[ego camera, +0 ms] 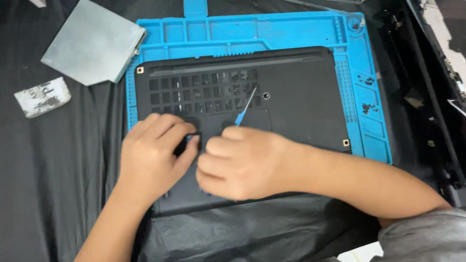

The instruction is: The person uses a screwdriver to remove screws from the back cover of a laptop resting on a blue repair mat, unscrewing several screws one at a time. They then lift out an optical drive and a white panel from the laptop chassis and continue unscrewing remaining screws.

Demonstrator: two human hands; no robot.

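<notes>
Here, centre frame: black laptop base [291, 97] lies underside-up on a blue work mat [369, 63]. My right hand [242, 162] is clenched round a slim blue-handled screwdriver [245, 106], tip up by the vent grille. My left hand [153, 155] pinches a small dark piece [187, 142], too blurred to identify. Upper left: a grey metal drive [92, 41] on the black cloth [48, 170].

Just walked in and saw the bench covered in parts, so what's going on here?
A person has a black laptop lying underside up on a blue work mat. The right hand holds a thin blue-handled screwdriver, its tip up by the vent grille. The left hand pinches a small dark piece against the base. A flat silver drive lies off the mat's left corner.
</notes>
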